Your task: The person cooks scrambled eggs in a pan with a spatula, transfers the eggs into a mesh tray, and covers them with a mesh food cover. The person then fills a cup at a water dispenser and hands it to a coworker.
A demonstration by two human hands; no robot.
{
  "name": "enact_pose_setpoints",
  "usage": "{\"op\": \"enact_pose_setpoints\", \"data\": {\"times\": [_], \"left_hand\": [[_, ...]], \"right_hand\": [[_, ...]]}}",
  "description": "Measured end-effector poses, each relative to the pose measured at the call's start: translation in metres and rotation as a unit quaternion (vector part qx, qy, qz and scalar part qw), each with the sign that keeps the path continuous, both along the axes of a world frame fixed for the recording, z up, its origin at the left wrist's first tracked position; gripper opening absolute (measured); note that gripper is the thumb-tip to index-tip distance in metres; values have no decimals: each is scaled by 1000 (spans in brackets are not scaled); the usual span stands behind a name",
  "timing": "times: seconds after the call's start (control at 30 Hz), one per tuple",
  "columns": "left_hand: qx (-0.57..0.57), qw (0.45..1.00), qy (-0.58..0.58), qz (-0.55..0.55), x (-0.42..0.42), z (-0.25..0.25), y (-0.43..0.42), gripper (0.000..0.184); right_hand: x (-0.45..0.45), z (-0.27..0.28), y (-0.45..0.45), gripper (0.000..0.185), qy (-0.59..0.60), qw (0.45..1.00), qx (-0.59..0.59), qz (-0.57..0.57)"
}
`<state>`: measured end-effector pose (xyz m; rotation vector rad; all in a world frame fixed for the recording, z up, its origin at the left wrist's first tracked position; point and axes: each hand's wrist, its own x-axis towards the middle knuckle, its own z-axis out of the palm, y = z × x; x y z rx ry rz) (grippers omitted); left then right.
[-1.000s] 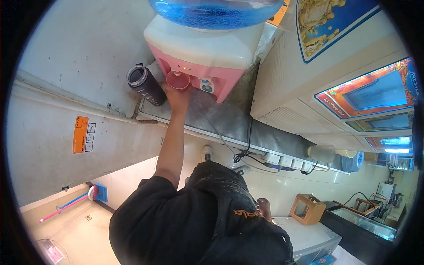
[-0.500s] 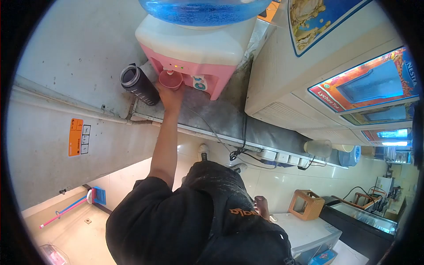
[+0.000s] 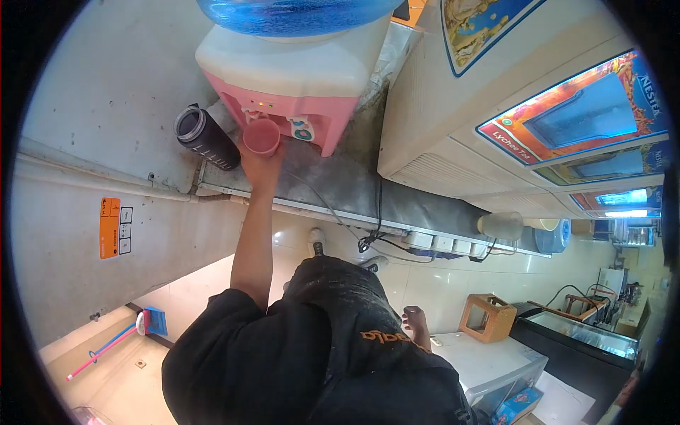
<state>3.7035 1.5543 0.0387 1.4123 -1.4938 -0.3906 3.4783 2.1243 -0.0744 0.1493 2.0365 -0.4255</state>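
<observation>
My left hand (image 3: 261, 170) is wrapped round a pink cup (image 3: 261, 137), held upright just in front of the left tap of a pink and white water dispenser (image 3: 294, 67). A blue water bottle (image 3: 297, 18) sits on top of the dispenser. Beside the cup, to its left, a dark tumbler (image 3: 209, 140) without a lid over its mouth leans in the view on the metal counter (image 3: 347, 185). My right hand (image 3: 413, 320) hangs low by my side with its fingers curled; whether it holds anything is too small to make out.
Drink machines (image 3: 453, 134) with lit panels stand right of the dispenser. Black cables (image 3: 366, 243) and sockets run along the counter's front edge. A clear container (image 3: 501, 225) sits farther right. Behind my right hand are a white cabinet (image 3: 489, 365) and a brown box frame (image 3: 489, 318).
The pink cup in my left hand has come out from under the tap, towards me. My right hand has risen slightly. The view has shifted to the right.
</observation>
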Motion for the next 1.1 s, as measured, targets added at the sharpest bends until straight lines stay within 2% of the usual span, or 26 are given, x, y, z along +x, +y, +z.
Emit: {"op": "enact_pose_setpoints", "data": {"times": [0.1, 0.2, 0.3, 0.4, 0.5, 0.6, 0.7, 0.77, 0.8, 0.83, 0.87, 0.9, 1.03, 1.1], "left_hand": [[22, 997, 23, -70, 1, 13, 25, 78], [38, 992, -33, -117, -5, 22, 37, 81], [75, 985, -30, -156, -21, 35, 42, 81], [143, 979, -26, -145, -33, 33, 37, 82], [105, 982, -33, -157, -39, 37, 35, 83], [124, 982, -30, -136, -47, 40, 32, 84], [51, 990, -38, -126, -50, 28, 29, 81], [-20, 984, -113, -138, -47, 22, 27, 81], [-60, 976, -142, -156, -48, 20, 25, 81], [-32, 979, -110, -166, -50, 21, 22, 79], [-11, 962, -27, -270, -43, 5, 20, 66], [11, 943, 36, -330, -42, -2, 14, 65], [-32, 966, -18, -255, -50, 1, 20, 62], [-70, 976, -89, -187, -61, 16, 32, 73]], "right_hand": [[3, 2, -1, 28, 5, 1000, -1, -1], [8, 3, 4, 27, 5, 1000, -2, -4], [8, 0, 8, 27, 1, 1000, -1, -8], [9, -3, 9, 27, -3, 1000, 2, -20], [13, -8, 13, 28, -4, 999, -4, -35], [17, -4, 7, 29, -2, 999, -14, -34], [17, -13, 14, 30, -9, 999, -20, -42], [19, -28, 25, 31, -18, 997, -24, -66], [24, -17, 19, 31, 9, 999, -1, -52], [24, -20, 23, 32, 1, 999, -13, -44], [23, -24, 35, 32, -2, 999, -24, -44], [24, -23, 39, 33, 15, 999, -22, -39], [27, -17, 41, 35, 63, 998, 9, -26], [26, -13, 41, 35, 71, 997, 29, 2]]}}
